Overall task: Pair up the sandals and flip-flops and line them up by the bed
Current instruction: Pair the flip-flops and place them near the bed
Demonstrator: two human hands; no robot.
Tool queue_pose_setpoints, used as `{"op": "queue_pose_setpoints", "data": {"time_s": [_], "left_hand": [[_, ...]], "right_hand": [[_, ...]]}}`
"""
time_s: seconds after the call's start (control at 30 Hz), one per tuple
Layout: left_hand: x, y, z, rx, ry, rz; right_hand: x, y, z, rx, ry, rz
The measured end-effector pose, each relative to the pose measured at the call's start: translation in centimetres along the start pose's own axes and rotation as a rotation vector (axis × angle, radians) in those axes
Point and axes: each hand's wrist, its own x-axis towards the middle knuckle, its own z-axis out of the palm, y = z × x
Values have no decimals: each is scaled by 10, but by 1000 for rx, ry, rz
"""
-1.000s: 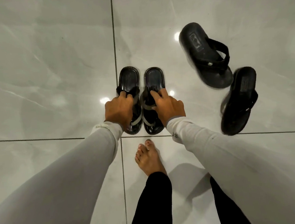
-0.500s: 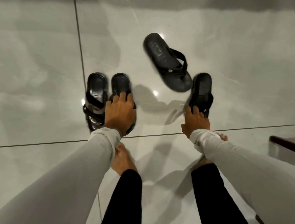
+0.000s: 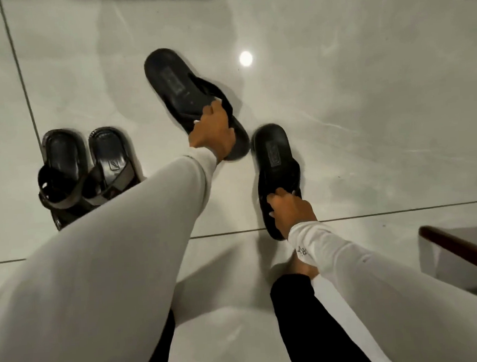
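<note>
Left sleeve [image 3: 117, 247] is covering the toe ends of the paired sandals [image 3: 88, 169]. Left hand [image 3: 213, 131] is hiding the strap junction of the far flip-flop [image 3: 178, 82]; fingertips not visible, grip unclear. Right hand [image 3: 291, 209] is masking the near flip-flop [image 3: 273, 152] toe area. Dark wooden edge [image 3: 465, 251] is running off the right border, identity unclear. Bare foot [image 3: 304, 267] is mostly hidden under the right sleeve. Insole labels are too blurred to read.
</note>
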Motion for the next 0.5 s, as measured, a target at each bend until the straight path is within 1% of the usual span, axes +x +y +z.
{"op": "queue_pose_setpoints", "data": {"time_s": [0.1, 0.17, 0.27, 0.4, 0.5], "left_hand": [[-27, -5, 15, 49, -6, -59], [-53, -13, 23, 103, -10, -28], [-85, -21, 36, 194, 7, 21], [-99, -6, 34, 150, 43, 45], [-100, 16, 27, 121, 4, 81]], "right_hand": [[-13, 25, -11, -8, 26, 19], [-17, 39, -27, -2, 18, 6], [-17, 51, -50, -26, 25, -80], [-19, 40, -77, -85, 24, -122], [-14, 20, -92, -89, 38, -116]]}}
